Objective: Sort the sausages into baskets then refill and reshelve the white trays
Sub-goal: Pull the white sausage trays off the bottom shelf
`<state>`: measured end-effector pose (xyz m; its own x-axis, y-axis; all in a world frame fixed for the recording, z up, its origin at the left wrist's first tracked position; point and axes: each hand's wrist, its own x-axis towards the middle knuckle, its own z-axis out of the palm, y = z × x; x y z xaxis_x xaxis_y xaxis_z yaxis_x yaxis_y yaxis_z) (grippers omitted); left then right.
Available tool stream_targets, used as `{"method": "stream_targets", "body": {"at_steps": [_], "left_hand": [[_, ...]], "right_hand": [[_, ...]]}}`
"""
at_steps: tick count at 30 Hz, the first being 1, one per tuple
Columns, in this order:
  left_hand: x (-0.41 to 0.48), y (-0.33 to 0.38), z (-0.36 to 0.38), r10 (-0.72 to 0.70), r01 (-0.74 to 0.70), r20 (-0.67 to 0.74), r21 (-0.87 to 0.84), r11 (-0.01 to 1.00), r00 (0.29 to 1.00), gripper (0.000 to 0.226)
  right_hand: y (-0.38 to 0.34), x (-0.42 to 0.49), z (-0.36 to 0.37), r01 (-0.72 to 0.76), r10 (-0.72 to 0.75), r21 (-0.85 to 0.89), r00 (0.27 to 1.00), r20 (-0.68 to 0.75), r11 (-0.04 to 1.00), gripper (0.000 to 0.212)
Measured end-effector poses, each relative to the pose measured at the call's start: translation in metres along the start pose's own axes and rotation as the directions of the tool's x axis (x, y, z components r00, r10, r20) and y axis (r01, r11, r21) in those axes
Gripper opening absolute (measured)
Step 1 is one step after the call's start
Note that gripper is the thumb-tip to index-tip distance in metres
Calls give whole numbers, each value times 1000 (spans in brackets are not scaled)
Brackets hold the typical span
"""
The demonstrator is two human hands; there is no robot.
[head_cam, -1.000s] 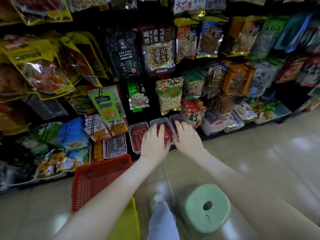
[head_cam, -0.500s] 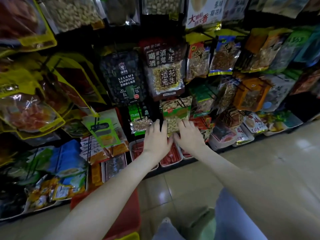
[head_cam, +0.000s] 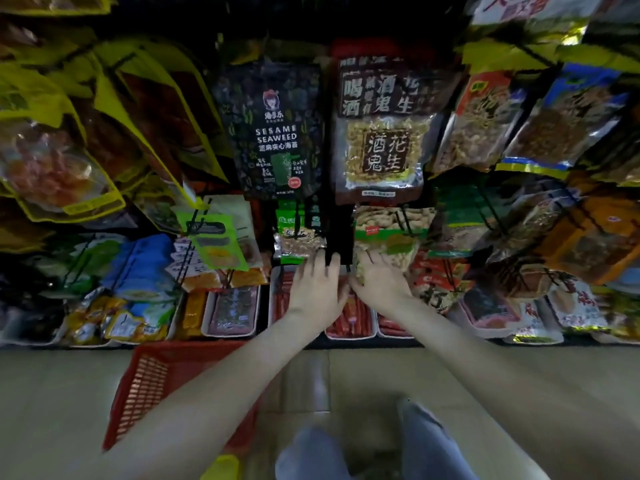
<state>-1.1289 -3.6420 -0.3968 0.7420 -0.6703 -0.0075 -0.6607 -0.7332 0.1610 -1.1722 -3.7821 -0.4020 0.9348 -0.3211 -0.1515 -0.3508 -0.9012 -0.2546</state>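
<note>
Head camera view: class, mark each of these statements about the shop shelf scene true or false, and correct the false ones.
1. The left hand and the right hand both reach to the white trays of sausages. True.
2. The red basket sits on the shelf among the trays. False: it stands on the floor, under the left arm.
3. The sesame seaweed packet hangs left of the peanut packet. True.
4. The right hand is curled round a lifted sausage. False: its fingers are straight and hold nothing.
</note>
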Motion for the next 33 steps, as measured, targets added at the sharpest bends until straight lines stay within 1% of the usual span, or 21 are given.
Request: {"method": "stream_targets", "body": {"at_steps": [3,6,9,11,12,14,16,19,21,24,25,30,32,33], "left_hand": [[23,13,60,-84,84,23,20,996,996,61],[47,34,148,-103,102,85,10,995,991,59],[63,61,256,-63,64,155,4,998,986,58],[67,79,317,-42,56,210,-60,997,977,60],[70,88,346,-40,60,237,-80,995,971,63],[78,103,405,-14,33,221,-80,996,975,70],[86,110,462,42,-29,297,-47,998,954,71],[92,119,530,75,-76,338,-11,997,938,73],[92,126,566,98,-101,374,-12,995,922,72],[89,134,607,126,-138,400,0,990,908,72],[89,136,617,132,-146,401,4,989,906,73],[90,150,651,113,-149,361,74,986,926,83],[88,158,655,128,-159,324,69,985,937,86],[85,162,659,159,-182,300,51,982,941,86]], "right_hand": [[42,27,47,50,-52,33,997,54,998,60],[107,46,122,58,-64,50,992,112,997,59],[179,50,206,15,-20,30,986,166,999,61],[219,47,253,-14,15,-6,980,201,1000,60],[241,44,278,-14,18,-23,977,214,1000,60],[282,45,327,8,5,-57,973,229,998,63],[321,48,374,15,11,-104,969,248,995,68],[363,51,431,53,-10,-182,973,230,982,74],[382,49,462,65,-13,-203,970,244,977,82],[406,45,506,97,-56,-175,972,227,980,111],[412,44,518,108,-73,-172,977,200,979,114],[431,44,545,172,-169,-245,985,33,954,95],[438,38,547,177,-182,-260,983,6,949,91],[443,33,546,181,-187,-265,982,3,947,88]]}}
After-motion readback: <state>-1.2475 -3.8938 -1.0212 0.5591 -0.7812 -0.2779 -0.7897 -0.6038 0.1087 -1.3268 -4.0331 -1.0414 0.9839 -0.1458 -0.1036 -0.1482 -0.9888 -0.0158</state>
